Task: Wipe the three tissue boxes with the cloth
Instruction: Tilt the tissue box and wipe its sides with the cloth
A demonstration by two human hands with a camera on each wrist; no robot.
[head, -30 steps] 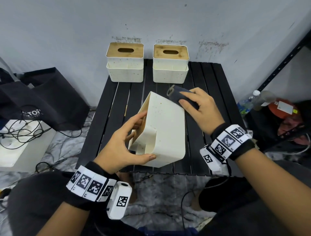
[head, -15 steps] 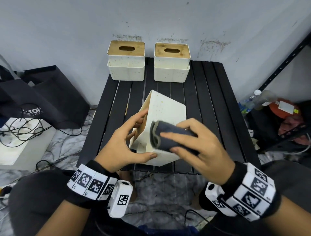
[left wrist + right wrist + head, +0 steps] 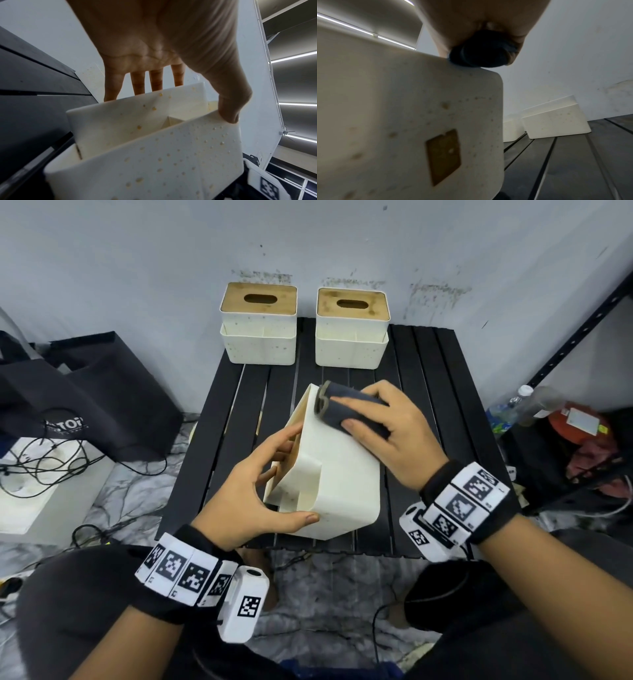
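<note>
A cream speckled tissue box (image 3: pixel 337 474) lies tipped on its side at the middle of the black slatted table (image 3: pixel 428 392), its wooden lid facing left. My left hand (image 3: pixel 260 491) grips its near end, thumb (image 3: pixel 229 112) on the outer wall and fingers (image 3: pixel 139 83) along the lid side. My right hand (image 3: pixel 387 433) holds a folded dark cloth (image 3: pixel 342 410) and presses it on the box's upturned side near the far end; the right wrist view shows the cloth (image 3: pixel 481 52) on the box's top edge. Two more tissue boxes (image 3: pixel 258 326) (image 3: pixel 352 330) stand upright at the table's back edge.
A black bag (image 3: pixel 85 395) and a white block with cables (image 3: pixel 34 474) sit on the floor to the left. A dark metal shelf (image 3: pixel 565 440) with bottles and clutter stands at the right. A wall rises right behind the table.
My right hand slid the cloth from the box's far end toward me, then back up to the far end. The left hand kept its grip on the box.
</note>
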